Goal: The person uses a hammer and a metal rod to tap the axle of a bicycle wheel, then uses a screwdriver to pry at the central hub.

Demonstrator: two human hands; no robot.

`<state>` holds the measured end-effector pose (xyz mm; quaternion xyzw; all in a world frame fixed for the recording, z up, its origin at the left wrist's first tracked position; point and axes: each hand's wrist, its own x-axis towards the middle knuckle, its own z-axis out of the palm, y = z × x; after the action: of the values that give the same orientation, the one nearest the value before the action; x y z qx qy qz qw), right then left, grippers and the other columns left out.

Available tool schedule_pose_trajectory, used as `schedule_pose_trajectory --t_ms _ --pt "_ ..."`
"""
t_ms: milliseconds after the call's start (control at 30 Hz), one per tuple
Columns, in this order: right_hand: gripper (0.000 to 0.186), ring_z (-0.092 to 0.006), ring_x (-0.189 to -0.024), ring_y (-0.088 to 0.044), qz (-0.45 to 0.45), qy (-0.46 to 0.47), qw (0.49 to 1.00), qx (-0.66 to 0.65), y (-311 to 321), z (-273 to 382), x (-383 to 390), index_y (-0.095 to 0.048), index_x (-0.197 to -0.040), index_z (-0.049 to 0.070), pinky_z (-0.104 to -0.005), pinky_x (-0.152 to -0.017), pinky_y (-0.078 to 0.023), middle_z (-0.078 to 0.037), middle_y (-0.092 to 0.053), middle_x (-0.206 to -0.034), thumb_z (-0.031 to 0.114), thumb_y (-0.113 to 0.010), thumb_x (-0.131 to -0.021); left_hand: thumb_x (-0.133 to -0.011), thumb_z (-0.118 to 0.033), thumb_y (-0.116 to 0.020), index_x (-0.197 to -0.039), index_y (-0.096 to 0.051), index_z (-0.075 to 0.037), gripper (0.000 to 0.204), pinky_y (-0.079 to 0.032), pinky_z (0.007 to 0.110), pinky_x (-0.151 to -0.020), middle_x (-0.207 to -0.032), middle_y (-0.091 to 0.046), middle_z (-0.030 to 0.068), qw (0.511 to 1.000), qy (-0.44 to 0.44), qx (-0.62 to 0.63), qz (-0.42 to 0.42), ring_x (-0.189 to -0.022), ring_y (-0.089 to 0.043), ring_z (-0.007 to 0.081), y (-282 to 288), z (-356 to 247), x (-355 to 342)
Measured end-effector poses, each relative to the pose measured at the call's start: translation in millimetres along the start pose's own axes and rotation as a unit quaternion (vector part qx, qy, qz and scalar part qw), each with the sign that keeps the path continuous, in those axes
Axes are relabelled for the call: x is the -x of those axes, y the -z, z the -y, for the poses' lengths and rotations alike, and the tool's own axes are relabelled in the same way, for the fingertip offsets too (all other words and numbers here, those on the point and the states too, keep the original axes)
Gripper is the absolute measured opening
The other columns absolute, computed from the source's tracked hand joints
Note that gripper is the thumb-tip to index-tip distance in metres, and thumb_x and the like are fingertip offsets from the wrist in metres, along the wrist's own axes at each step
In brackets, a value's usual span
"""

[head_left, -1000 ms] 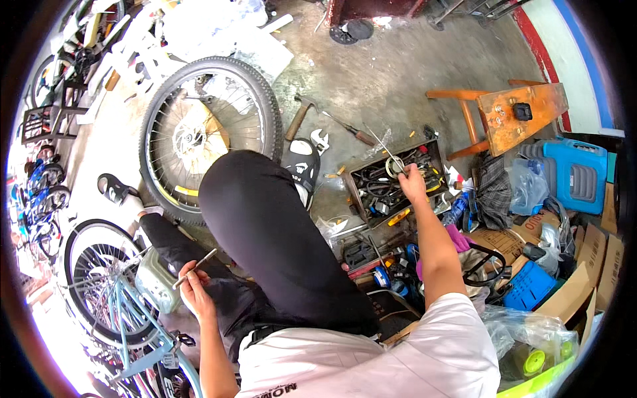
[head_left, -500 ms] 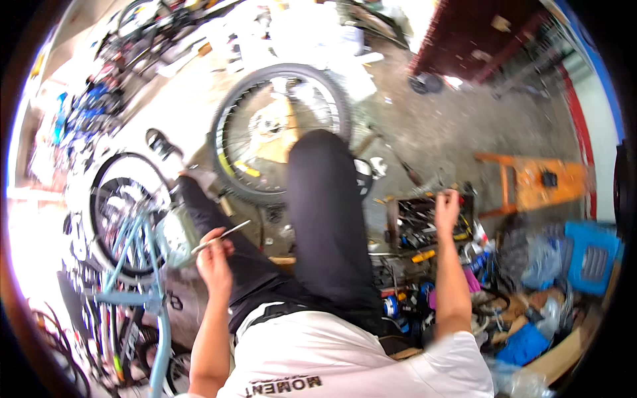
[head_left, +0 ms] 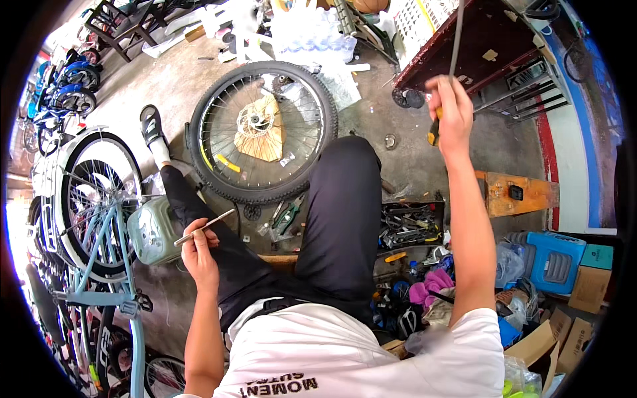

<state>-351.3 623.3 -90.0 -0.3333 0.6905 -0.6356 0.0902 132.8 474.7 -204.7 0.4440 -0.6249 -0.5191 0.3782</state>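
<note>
I sit low with black trousers and legs stretched over the concrete floor. My left hand [head_left: 198,247] pinches a thin metal rod [head_left: 204,227] beside my left knee, close to a pale green bicycle [head_left: 109,265]. My right hand [head_left: 452,114] is raised high on the right, gripping a tool with a yellow and black handle [head_left: 434,130] and a long thin shaft [head_left: 456,36] pointing upward. A loose bicycle wheel [head_left: 262,131] with a disc rotor lies flat on the floor beyond my knees.
An open black toolbox [head_left: 411,224] full of tools sits right of my right leg. A small wooden stool [head_left: 514,194], a blue case [head_left: 554,260], cardboard boxes [head_left: 587,288] and rags crowd the right. Pliers [head_left: 286,217] lie near the wheel. More bicycles stand at the left.
My right hand has left the toolbox and risen high, now carrying the long tool. The view has tilted upward. My left hand keeps the thin rod in about the same place.
</note>
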Motion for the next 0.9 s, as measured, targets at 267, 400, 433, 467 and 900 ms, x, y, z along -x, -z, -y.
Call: schedule_pose_trajectory --t_ms 267,400,433,467,900 --pt "0.043 -0.0158 -0.071 -0.058 0.065 0.157 0.983 -0.071 -109 81 -112 -0.064 -0.092 0.001 -0.0316 -0.072 -0.045 -0.005 -0.06 -0.075 0.035 -0.046 -0.109 -0.113 -0.022 -0.049 -0.121 -0.065 0.001 0.029 -0.05 0.023 -0.07 -0.084 -0.064 0.0023 0.999 0.036 0.018 -0.002 -0.074 -0.059 0.0082 2 2 -23" --pt "0.049 -0.0136 -0.049 -0.054 0.076 -0.148 0.985 -0.054 -200 -66 -19 -0.057 -0.091 0.006 -0.0285 -0.05 -0.042 -0.002 -0.056 -0.062 0.051 -0.046 -0.109 -0.112 -0.02 -0.051 -0.121 -0.065 0.0 0.026 -0.052 0.024 -0.069 -0.083 -0.065 0.0033 0.998 0.053 0.031 0.006 -0.072 -0.06 0.0085 -8 17 -26" --pt "0.041 -0.0136 -0.042 -0.05 0.074 -0.228 0.967 -0.081 -218 -108 13 -0.053 -0.098 0.008 -0.029 -0.039 -0.039 -0.002 -0.054 -0.06 0.048 -0.056 -0.106 -0.112 -0.02 -0.05 -0.12 -0.065 0.001 0.027 -0.052 0.024 -0.069 -0.082 -0.065 0.0034 0.998 0.059 0.034 0.009 -0.072 -0.06 0.0085 -12 22 -25" --pt "0.037 -0.0136 -0.043 -0.052 0.112 -0.259 0.959 -0.039 -233 -133 47 -0.05 -0.101 0.008 -0.0305 -0.038 -0.041 -0.002 -0.054 -0.061 0.043 -0.06 -0.106 -0.112 -0.019 -0.051 -0.12 -0.066 0.001 0.027 -0.052 0.024 -0.068 -0.082 -0.065 0.0035 0.998 0.059 0.022 0.009 -0.072 -0.06 0.0084 -12 26 -25" --pt "0.032 -0.0192 -0.048 -0.06 0.273 -0.521 0.809 0.019 -316 -203 133 -0.05 -0.126 0.005 -0.0369 -0.04 -0.052 -0.007 -0.056 -0.077 0.031 -0.054 -0.106 -0.112 -0.023 -0.051 -0.122 -0.065 0.001 0.03 -0.052 0.025 -0.071 -0.085 -0.065 0.0021 0.987 0.162 -0.015 0.017 -0.075 -0.061 0.0084 -13 79 -38"
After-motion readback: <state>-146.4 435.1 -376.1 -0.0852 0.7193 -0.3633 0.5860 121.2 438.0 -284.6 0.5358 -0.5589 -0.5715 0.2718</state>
